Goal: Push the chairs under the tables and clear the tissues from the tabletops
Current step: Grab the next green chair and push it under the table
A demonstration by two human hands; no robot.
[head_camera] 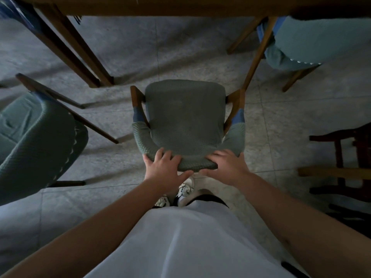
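Chair in my hands: a wooden armchair (184, 119) with a grey-green knitted cover stands on the floor directly ahead of me, its seat facing the desk, its backrest nearest my body.
My left hand (163, 166): the grip is clamped on the left end of the curved backrest top, fingers over the rim, thumb below it.
My right hand (225, 164): the grip is clamped on the right end of the same backrest top, fingers spread over the cover.
Desk (180, 7): its wooden edge runs along the top of the view; the top surface is out of sight, so I cannot tell whether tissues lie on it.
Chair position: the front of the seat lies short of the desk edge, between the desk's left legs (84, 55) and right leg (259, 53); the chair is not under the desk.
Left neighbour: a second covered chair (36, 141) stands tilted beside mine, apart from it.
Right neighbour: a third covered chair (313, 41) sits partly under the desk at upper right.
Far right: dark wooden furniture (345, 169), type unclear.
Floor (170, 51): grey speckled tiles.
My body: white shirt (180, 243) and patterned shoes (185, 190) just behind the backrest.
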